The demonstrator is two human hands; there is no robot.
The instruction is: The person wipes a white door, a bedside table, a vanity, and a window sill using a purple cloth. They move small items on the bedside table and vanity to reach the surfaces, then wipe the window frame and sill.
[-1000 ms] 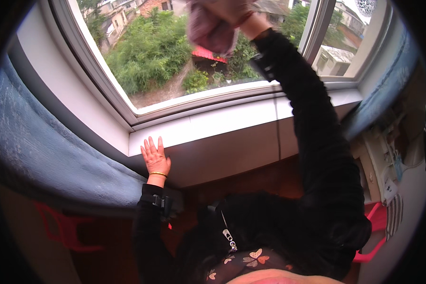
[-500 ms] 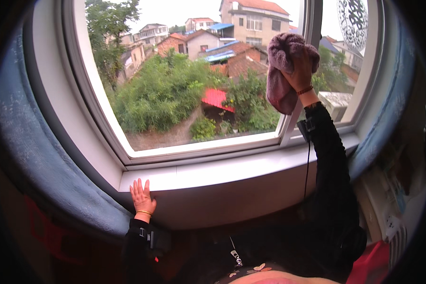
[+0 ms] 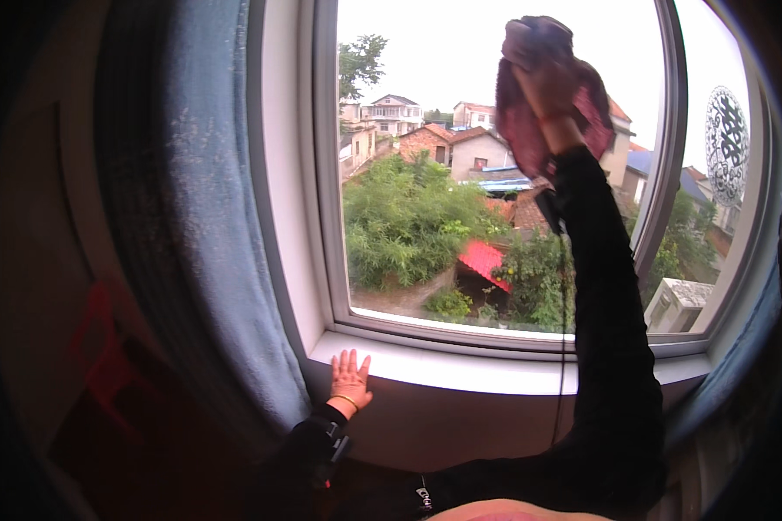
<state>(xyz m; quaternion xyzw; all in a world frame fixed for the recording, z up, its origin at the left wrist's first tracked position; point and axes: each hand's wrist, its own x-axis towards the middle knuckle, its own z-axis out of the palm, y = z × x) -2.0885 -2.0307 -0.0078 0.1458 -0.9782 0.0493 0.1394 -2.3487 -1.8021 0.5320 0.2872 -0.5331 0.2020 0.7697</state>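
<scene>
High against the window pane [image 3: 408, 61], my right hand [image 3: 547, 87] is closed on a purplish-brown cloth [image 3: 517, 126]. Folds of the cloth hang down on both sides of my wrist, and motion blurs the fingers a little. My right arm is stretched far up and forward. My left hand [image 3: 350, 382] lies with fingers spread on the front edge of the white windowsill [image 3: 460, 369], near its left end. It holds nothing.
A blue curtain [image 3: 208, 200] hangs left of the window frame [image 3: 317, 174]. At right, an upright frame bar [image 3: 672, 139] divides the panes, and a round patterned decal [image 3: 726, 146] sits on the right pane. A thin black cord [image 3: 562, 304] dangles beside my right arm.
My right hand has moved the cloth up and left, from the upright frame bar onto the large pane. My view has shifted left and upward. The left hand stays on the sill.
</scene>
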